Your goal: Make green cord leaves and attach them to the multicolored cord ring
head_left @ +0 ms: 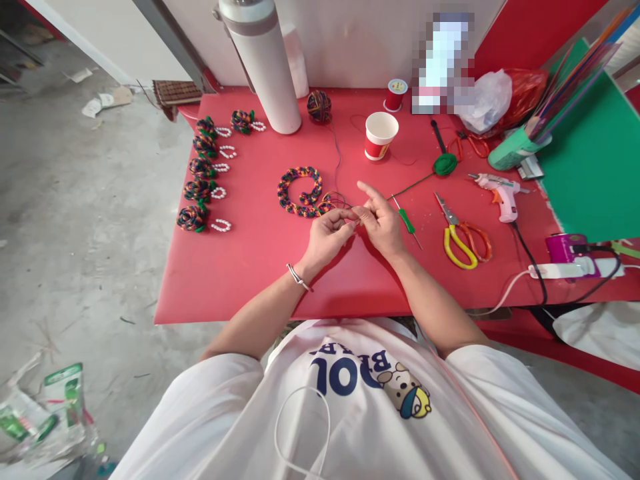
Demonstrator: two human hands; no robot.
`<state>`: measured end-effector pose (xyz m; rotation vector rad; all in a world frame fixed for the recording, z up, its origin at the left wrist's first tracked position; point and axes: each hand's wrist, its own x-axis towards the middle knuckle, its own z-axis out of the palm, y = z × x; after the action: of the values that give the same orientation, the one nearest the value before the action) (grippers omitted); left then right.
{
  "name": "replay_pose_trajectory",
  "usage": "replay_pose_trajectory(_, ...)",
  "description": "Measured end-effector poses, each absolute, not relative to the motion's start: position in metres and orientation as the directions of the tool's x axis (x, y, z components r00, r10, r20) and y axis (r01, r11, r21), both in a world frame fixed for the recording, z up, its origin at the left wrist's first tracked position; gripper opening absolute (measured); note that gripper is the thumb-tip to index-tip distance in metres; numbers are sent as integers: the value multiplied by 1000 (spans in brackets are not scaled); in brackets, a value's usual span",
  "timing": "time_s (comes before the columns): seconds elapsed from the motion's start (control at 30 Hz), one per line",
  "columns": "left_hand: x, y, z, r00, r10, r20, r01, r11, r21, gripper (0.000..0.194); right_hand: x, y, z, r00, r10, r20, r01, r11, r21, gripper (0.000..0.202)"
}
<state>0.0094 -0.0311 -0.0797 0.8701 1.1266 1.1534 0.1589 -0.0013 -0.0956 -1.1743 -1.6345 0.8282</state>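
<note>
Just past the left hand [326,237], the nearer one, the braided strip [283,194] curls away leftward; left fingers and right hand [384,225] meet, apparently pinched on thin yarn [336,198].

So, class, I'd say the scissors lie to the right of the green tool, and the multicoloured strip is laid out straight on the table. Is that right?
Not quite: the head view shows the strip curled round on the table, not straight. The scissors do lie right of the green tool.
</note>
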Motion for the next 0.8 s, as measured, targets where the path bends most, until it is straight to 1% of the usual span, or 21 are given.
replay_pose_trajectory(0.1,7,-29,-84,16,990,-141,-227,141,964,17,159,-1,-95,-166,924,344,333,381,-863,58)
replay_pose_trajectory(0.13,6,-28,-84,10,990,-138,-228,137,964,18,159,-1,-95,-177,918,355,331,396,-856,59)
replay_pose_trajectory(0.37,5,-24,-86,2,976,-216,-238,211,948,30,164,0,-97,-215,910,353,308,407,-860,65)
replay_pose_trajectory(0.53,3,-22,-87,22,972,-233,-268,230,936,34,167,0,-96,-224,907,356,256,407,-877,68)
replay_pose_trajectory(0.63,3,-22,-87,27,970,-240,-277,238,931,35,167,-1,-95,-216,916,337,262,387,-884,68)
replay_pose_trajectory(0.8,3,-24,-83,85,962,-258,-262,272,926,44,166,-1,-94,-193,917,348,264,390,-882,69)
